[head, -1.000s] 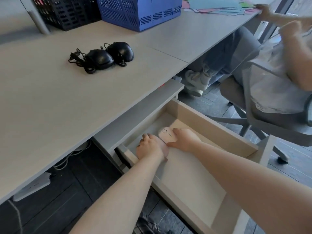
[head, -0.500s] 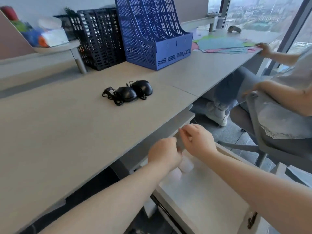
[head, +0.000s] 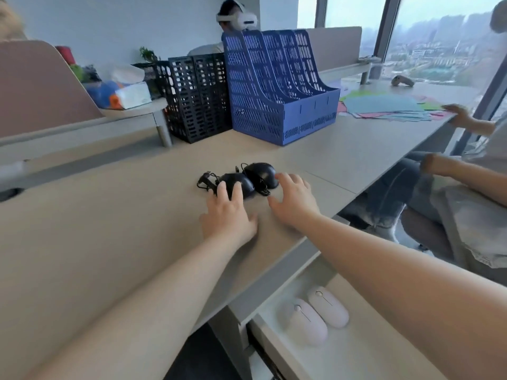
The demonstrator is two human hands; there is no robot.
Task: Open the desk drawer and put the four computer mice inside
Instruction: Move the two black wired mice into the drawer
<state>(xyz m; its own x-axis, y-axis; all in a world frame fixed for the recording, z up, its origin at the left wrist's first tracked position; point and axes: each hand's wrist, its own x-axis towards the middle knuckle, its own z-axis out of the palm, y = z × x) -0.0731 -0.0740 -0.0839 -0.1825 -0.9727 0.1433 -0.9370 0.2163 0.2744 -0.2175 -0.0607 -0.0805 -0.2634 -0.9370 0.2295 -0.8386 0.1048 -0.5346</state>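
Two black wired mice lie side by side on the desktop point(head: 96, 242), cords bundled. My left hand point(head: 227, 215) is spread, its fingertips resting on the left black mouse point(head: 242, 185). My right hand point(head: 295, 204) is spread too, fingers just touching the near side of the right black mouse point(head: 260, 172). Neither hand grips anything. Below, the drawer point(head: 370, 352) stands pulled out at the lower right. Two pale pink mice lie in it next to each other, one to the left point(head: 306, 320) and one to the right point(head: 329, 305).
A blue file rack point(head: 282, 86) and a black mesh rack point(head: 197, 97) stand at the back of the desk. Coloured paper sheets point(head: 384, 105) lie at the far right. Another person point(head: 452, 193) sits on a chair right of the drawer.
Both hands left the drawer, rose over the desk edge and now reach the black mice. The pink mice stay in the drawer. My view tilted up.
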